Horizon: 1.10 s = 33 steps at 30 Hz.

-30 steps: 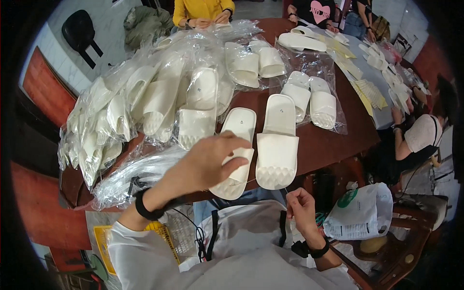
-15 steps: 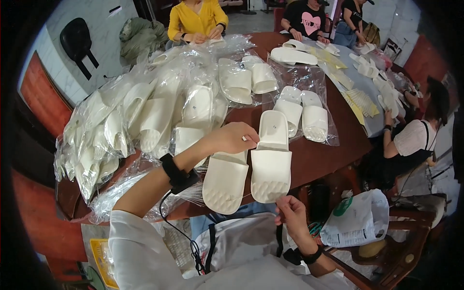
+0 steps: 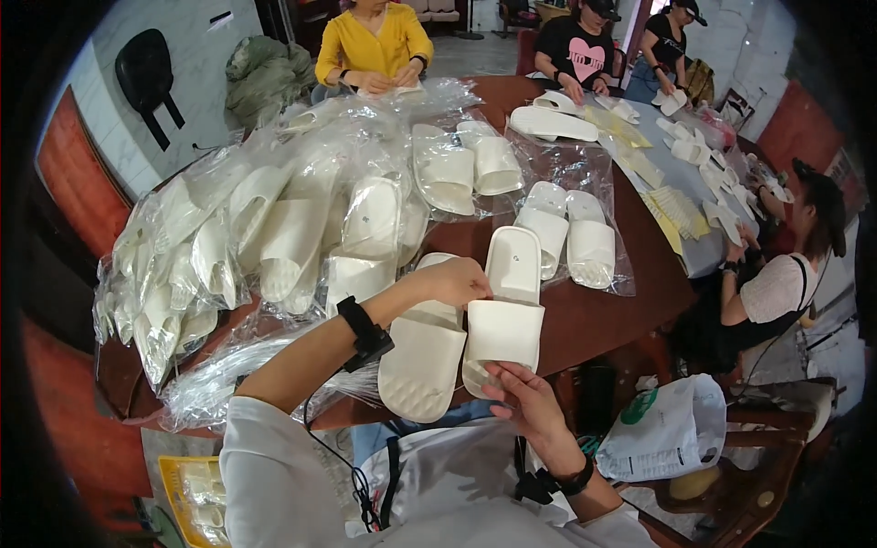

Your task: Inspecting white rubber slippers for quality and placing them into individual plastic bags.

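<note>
Two white slide slippers lie side by side at the table's near edge, toes toward me: a left slipper [image 3: 420, 361] and a right slipper [image 3: 505, 331]. My left hand [image 3: 457, 281] is closed, knuckles up, above the left slipper's strap. Its fingertips meet the rear edge of the right slipper's strap; whatever they pinch is hidden. At the right slipper's toe, my right hand [image 3: 533, 402] has its fingers over the front, just below the strap, and seems to grip it. That toe is partly covered by the fingers.
Bagged white slippers [image 3: 292, 228] are heaped on the left of the brown table [image 3: 639, 310]. A bagged pair [image 3: 566, 233] lies behind the right slipper. A white plastic bag [image 3: 662, 429] rests on a wooden chair at right. Several other people handle things around the tables.
My right hand has moved up and left from beyond the right slipper's toe onto its front. My left fingertips have come down to the strap's edge. The view has shifted slightly.
</note>
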Motion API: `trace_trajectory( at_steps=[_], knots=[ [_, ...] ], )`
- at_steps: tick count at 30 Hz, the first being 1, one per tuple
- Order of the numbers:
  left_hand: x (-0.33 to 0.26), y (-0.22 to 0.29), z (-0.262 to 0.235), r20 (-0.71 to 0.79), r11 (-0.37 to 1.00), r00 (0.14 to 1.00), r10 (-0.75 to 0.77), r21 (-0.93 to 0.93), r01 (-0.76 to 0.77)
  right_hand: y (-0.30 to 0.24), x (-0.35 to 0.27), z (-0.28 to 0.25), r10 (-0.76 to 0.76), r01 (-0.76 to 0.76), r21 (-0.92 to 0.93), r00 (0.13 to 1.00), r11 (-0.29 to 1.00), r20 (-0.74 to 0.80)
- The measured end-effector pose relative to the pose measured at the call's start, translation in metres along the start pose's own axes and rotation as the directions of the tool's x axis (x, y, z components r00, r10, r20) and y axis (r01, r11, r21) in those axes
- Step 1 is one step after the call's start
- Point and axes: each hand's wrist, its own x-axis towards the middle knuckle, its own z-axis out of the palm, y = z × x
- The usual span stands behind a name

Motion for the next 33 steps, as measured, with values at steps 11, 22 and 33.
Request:
trace_trajectory(
  at_steps=[11,22,33],
  knots=[
    [0.0,-0.017,-0.002,0.195,0.914,0.978,-0.077,-0.377,0.147,0.008,0.019,0.005,-0.058,0.03,0.281,0.994,0.959,0.092],
    [-0.004,-0.008,-0.005,0.002,0.896,1.0,0.031,-0.442,-0.027,0.007,0.019,-0.001,-0.063,0.012,0.296,0.985,0.955,0.163],
    [0.016,-0.012,-0.003,0.222,0.971,0.973,0.055,-0.24,-0.001,-0.008,0.015,0.017,0.101,-0.19,0.627,0.979,0.755,0.174]
  ],
)
